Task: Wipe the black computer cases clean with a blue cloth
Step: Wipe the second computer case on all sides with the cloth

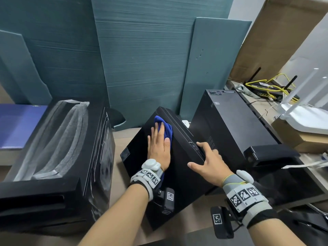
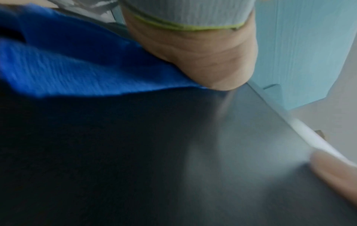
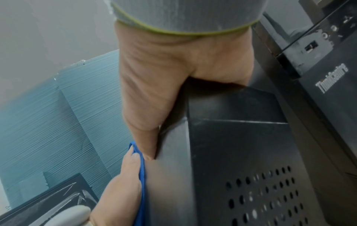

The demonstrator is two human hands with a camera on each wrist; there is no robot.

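Observation:
A black computer case [image 1: 179,174] stands tilted in the middle of the head view. On its upper side panel lies a blue cloth [image 1: 167,129], and my left hand [image 1: 158,142] presses flat on it with straight fingers. My right hand [image 1: 206,159] grips the case's right edge, thumb spread on the panel and fingers curled over the front. The left wrist view shows the cloth [image 2: 86,68] under my palm on the dark panel [image 2: 173,152], blurred. In the right wrist view my thumb [image 3: 146,122] lies along the case [image 3: 241,152], beside the cloth [image 3: 142,175]. A second black case [image 1: 230,121] stands upright just right.
A large black case with grey foam wrap [image 1: 53,148] sits at the left. Teal foam panels [image 1: 142,59] lean behind. At the right are a black router with yellow cables [image 1: 266,87], a white router [image 1: 305,119] on a cardboard box [image 1: 301,141], and a black stand [image 1: 269,153].

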